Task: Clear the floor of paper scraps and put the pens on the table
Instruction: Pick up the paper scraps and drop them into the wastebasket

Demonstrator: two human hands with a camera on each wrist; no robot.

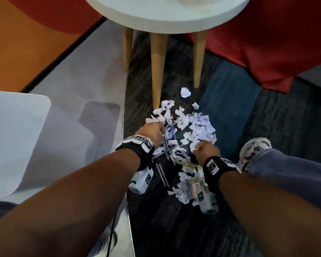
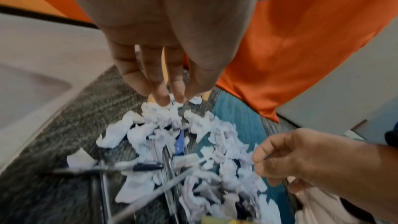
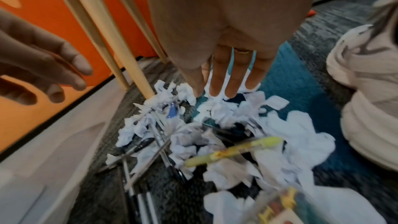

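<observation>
Several white paper scraps [image 1: 185, 127] lie heaped on the dark carpet just below the table legs. Pens [image 1: 163, 169] lie crossed at the near left of the heap, among them a black-capped pen [image 2: 146, 167], and a yellow highlighter [image 3: 234, 151] lies on top. My left hand [image 2: 170, 98] points straight down, its fingertips touching scraps at the heap's left. My right hand [image 3: 217, 93] reaches over the right side with straight fingers, white paper showing behind them. Neither hand plainly holds anything. The same hands show in the head view, left hand [image 1: 160, 129] and right hand [image 1: 197, 146].
A round white table [image 1: 165, 19] on wooden legs [image 1: 157, 71] stands just beyond the heap. A red cushion [image 1: 267, 52] lies at the right and an orange wall [image 1: 17, 43] at the left. A white plastic lid [image 1: 13, 136] lies left. My shoe [image 1: 254, 151] stands right of the scraps.
</observation>
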